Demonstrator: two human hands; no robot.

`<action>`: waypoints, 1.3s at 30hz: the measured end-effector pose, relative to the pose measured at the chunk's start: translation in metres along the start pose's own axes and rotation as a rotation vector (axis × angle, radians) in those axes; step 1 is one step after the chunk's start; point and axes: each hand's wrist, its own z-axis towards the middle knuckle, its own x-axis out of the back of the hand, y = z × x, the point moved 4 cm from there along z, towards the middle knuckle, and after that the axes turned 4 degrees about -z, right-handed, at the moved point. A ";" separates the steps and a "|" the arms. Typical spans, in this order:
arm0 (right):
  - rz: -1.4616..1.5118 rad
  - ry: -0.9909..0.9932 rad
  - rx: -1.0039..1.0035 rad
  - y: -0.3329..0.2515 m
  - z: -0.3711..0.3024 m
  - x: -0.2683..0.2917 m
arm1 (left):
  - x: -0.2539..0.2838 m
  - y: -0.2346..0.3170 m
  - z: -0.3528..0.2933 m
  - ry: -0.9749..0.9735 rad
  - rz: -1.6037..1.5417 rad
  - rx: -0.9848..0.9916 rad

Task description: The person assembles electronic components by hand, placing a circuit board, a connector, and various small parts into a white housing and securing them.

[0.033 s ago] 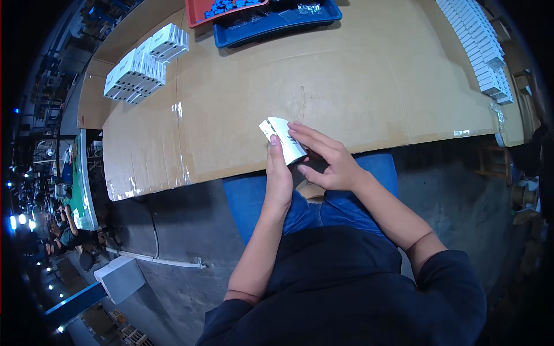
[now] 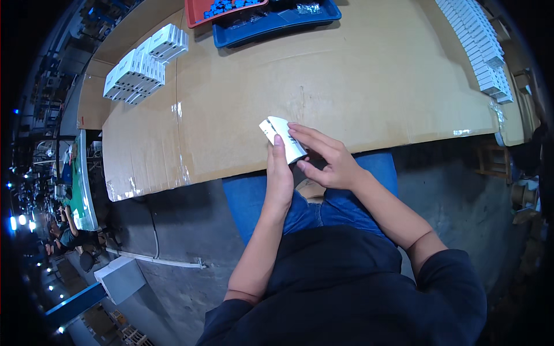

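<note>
A small white box with dark print is held tilted just over the front edge of the cardboard-covered table. Along its left side lies my left hand, thumb pressed on the face and fingers behind, closed around it. My right hand has its fingertips on the upper right side of the box, and its thumb is bent in near the lower end. A slit or flap edge shows at the top left of the box. Its underside is hidden by my hands.
Stacked white boxes stand at the far left of the table. Long rows of similar boxes line the right edge. A red tray with small blue pieces and a blue tray with clear plastic bags sit at the back.
My left thumb has shifted slightly right on the box face, and my right thumb has edged toward the box's lower end. The rest looks the same.
</note>
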 end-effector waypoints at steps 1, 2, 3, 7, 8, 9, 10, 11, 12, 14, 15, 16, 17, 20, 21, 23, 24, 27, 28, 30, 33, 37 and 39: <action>-0.009 0.018 -0.002 0.002 0.000 -0.001 | 0.000 0.000 0.001 0.027 0.118 -0.031; -0.010 0.019 -0.005 0.005 0.000 -0.004 | 0.001 -0.001 0.001 0.025 0.118 -0.029; -0.092 0.056 0.062 0.006 -0.001 -0.004 | 0.001 -0.001 0.000 0.012 0.122 -0.016; -0.102 0.065 0.080 0.006 -0.001 -0.009 | -0.004 0.001 -0.003 0.096 0.167 -0.049; -0.103 0.066 0.077 0.006 -0.002 -0.009 | -0.006 0.003 -0.005 0.094 0.166 -0.046; -0.110 0.033 0.060 0.006 -0.003 -0.010 | -0.007 0.006 -0.007 0.105 0.163 -0.037; -0.118 -0.001 0.046 0.006 -0.002 -0.011 | -0.008 0.007 -0.008 0.115 0.158 -0.030; -0.119 -0.001 0.046 0.008 -0.002 -0.012 | -0.008 0.007 -0.008 0.113 0.157 -0.030; -0.157 0.032 0.116 0.010 -0.002 -0.015 | -0.008 0.005 -0.008 0.117 0.142 -0.040; -0.194 0.062 0.188 0.010 -0.003 -0.018 | -0.006 0.004 -0.007 0.122 0.126 -0.052; -0.196 0.066 0.174 0.011 -0.003 -0.019 | -0.005 0.003 -0.006 0.112 0.125 -0.054; -0.197 0.068 0.160 0.010 -0.004 -0.020 | -0.005 0.004 -0.006 0.102 0.124 -0.056; -0.197 0.066 0.160 0.008 -0.004 -0.021 | -0.006 0.004 -0.006 0.103 0.123 -0.056; -0.235 0.072 0.078 0.007 -0.005 -0.024 | -0.007 0.007 -0.007 0.130 0.135 -0.064; -0.256 0.095 0.122 0.008 -0.006 -0.025 | -0.006 0.006 -0.007 0.121 0.154 -0.050; -0.276 0.118 0.168 0.006 -0.005 -0.026 | -0.006 0.006 -0.007 0.112 0.174 -0.036; -0.286 0.111 0.165 0.005 -0.005 -0.026 | -0.007 0.006 -0.007 0.123 0.146 -0.048; -0.322 0.121 0.180 0.004 -0.006 -0.027 | -0.003 0.002 -0.007 0.132 0.121 -0.045; -0.348 0.140 0.198 0.003 -0.007 -0.027 | -0.002 0.000 -0.006 0.131 0.123 -0.032; -0.354 0.150 0.207 0.002 -0.007 -0.027 | 0.000 0.000 -0.007 0.135 0.111 -0.027; -0.345 0.160 0.207 -0.002 -0.009 -0.027 | 0.000 0.000 -0.010 0.152 0.084 -0.044; -0.247 0.128 0.123 -0.002 -0.004 -0.028 | 0.008 0.004 -0.007 0.159 0.075 0.022; -0.100 0.114 -0.009 -0.004 0.000 -0.026 | 0.011 0.012 -0.003 0.103 0.095 0.080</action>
